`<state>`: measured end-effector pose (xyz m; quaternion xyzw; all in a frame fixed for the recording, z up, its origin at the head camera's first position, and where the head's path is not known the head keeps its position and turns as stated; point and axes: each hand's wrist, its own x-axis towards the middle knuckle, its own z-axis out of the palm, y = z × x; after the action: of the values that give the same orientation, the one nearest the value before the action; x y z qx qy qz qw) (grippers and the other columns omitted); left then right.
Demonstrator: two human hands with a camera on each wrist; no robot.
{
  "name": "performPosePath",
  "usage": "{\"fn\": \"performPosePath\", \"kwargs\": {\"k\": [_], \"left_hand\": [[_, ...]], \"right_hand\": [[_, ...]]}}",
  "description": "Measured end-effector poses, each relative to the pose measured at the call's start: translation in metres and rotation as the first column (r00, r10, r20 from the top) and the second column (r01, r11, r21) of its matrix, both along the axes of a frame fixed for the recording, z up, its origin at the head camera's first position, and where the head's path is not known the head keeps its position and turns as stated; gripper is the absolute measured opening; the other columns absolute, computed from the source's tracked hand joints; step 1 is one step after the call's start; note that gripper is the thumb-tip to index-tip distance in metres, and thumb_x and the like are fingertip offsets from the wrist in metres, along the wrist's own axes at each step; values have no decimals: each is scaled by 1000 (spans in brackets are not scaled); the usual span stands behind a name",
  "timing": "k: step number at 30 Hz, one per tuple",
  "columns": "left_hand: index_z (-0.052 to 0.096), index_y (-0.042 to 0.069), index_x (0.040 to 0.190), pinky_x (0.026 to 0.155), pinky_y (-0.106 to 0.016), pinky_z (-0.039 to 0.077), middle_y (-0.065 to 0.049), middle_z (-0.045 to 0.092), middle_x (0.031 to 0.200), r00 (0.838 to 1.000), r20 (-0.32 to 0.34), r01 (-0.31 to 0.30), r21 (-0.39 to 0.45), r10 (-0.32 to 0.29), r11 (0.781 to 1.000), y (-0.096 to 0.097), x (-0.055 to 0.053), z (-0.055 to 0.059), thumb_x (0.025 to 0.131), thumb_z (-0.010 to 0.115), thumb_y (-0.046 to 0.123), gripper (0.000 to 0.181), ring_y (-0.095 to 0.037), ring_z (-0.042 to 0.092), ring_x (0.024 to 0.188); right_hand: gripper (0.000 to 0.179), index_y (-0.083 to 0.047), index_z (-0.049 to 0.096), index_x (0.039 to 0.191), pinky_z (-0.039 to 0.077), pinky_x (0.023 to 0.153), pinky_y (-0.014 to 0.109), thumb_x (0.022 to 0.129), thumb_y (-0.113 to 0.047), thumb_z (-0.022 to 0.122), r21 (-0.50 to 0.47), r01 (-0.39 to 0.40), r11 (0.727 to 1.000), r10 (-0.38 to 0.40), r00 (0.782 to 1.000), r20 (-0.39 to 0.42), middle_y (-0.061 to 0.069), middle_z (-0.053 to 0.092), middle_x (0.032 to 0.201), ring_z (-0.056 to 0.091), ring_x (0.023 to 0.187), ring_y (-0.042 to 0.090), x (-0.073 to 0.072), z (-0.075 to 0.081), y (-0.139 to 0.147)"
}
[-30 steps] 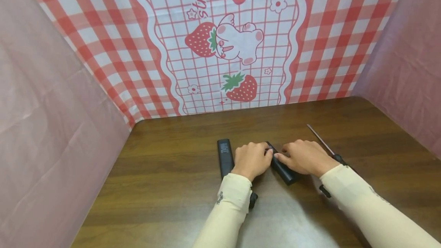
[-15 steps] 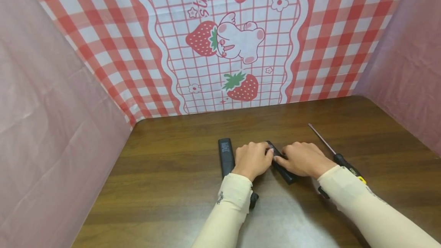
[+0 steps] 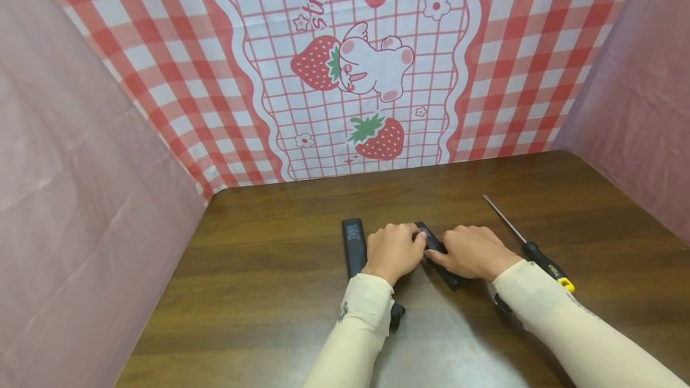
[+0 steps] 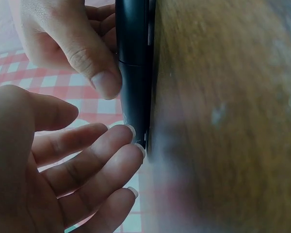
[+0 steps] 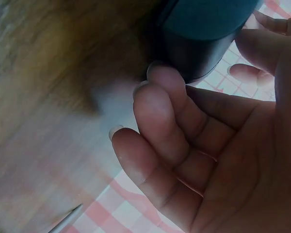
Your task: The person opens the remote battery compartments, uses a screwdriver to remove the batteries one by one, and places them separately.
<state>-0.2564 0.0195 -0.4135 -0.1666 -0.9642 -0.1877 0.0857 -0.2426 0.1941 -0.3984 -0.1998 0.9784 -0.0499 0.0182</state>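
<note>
A black oblong bar (image 3: 445,276) with a flat top lies slantwise on the table between the hands. In the left wrist view this bar (image 4: 135,92) shows a thin seam across it. My right hand (image 3: 474,250) pinches it, thumb on the near side and fingers on the far side, partly hidden. At its far end is my left hand (image 3: 393,249); in the left wrist view the loosely bent fingertips (image 4: 128,150) touch the end, while the thumb stays apart from it. A second black bar (image 3: 354,245) with white printing lies left of the left hand, its lower part covered.
A screwdriver (image 3: 544,261) with a black and yellow handle lies right of the right hand, its shaft pointing away. Behind the brown wooden table (image 3: 259,292) hangs a red checked strawberry cloth (image 3: 334,112). Pink cloth (image 3: 97,196) hangs at both sides.
My right hand has shifted slightly left along the bar, and its sleeve has uncovered the screwdriver's handle. The left hand stays nearly where it was.
</note>
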Motion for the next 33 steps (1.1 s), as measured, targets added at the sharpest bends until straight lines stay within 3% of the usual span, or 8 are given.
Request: {"fn": "performPosePath", "kwargs": {"k": [16,25,33], "left_hand": [[76,27,114,59,-36,49,4,74,97,1000,-15,-22,19,22,1000,1,0,-1,102,53,41,29,-17,62,67],[76,28,110,58,-38,48,5,73,93,1000,-20,-3,28,4,1000,2,2,-2,101,54,40,26,-17,62,66],[75,29,118,73,-42,51,6,74,106,998,68,-18,150,7,989,1,0,-1,101,54,41,29,-20,69,86]], "right_hand": [[50,-17,52,60,32,43,30,92,-53,66,23,-6,1000,6,1000,-3,-1,48,53,45,45,15,0,-1,0],[41,-15,53,74,35,45,32,91,-49,68,2,-12,1000,12,1000,-14,-2,48,58,47,49,15,-1,-4,0],[40,-12,56,82,35,46,32,90,-49,69,1,6,1000,-6,1000,7,-1,49,61,47,51,15,-1,-4,1]]}}
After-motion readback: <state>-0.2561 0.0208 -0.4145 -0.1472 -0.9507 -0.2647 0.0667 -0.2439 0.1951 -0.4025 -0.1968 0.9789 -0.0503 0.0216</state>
